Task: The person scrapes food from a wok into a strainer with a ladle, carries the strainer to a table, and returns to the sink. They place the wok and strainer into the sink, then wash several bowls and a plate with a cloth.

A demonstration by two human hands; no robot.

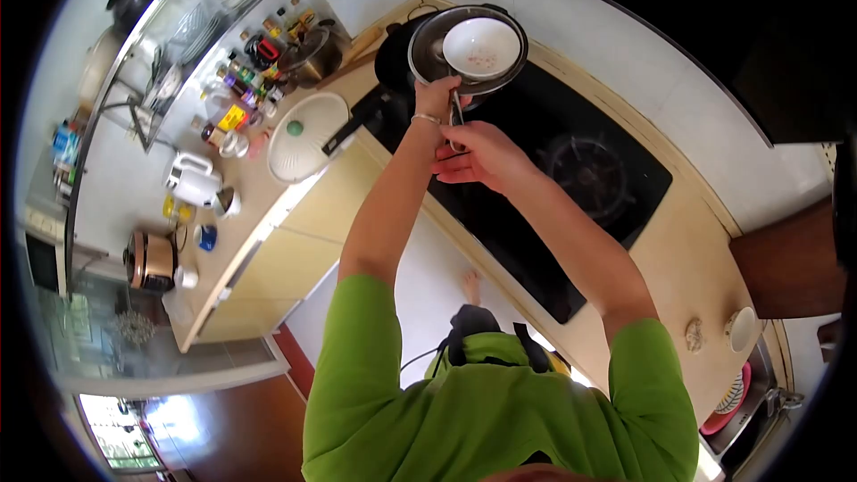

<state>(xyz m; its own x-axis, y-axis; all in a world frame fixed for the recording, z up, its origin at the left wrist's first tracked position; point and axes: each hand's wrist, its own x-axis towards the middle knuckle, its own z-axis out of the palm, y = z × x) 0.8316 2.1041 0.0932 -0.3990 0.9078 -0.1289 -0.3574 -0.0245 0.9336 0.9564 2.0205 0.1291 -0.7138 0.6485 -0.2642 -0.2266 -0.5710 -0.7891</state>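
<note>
A white bowl [483, 46] with small pinkish bits inside sits, slightly off centre, in a round dark metal pan [430, 45] at the back of the stove. A slim metal handle [456, 109] runs from the bowl's near rim down towards me. My right hand [482, 156] is closed on its lower end, thumb on top and the other fingers bent beneath. Beside the handle's upper part, at the pan's near rim, is my left hand [436, 100], fingers curled together; what they grip is hidden. A bracelet circles the left wrist.
The black stovetop [544, 223] has a second burner [586, 176] at right. A wok handle [344, 132] juts over the left counter, beside a pale lid [308, 137]. Bottles, a white kettle [193, 180] and a rice cooker [150, 261] stand farther left. The sink [745, 415] is lower right.
</note>
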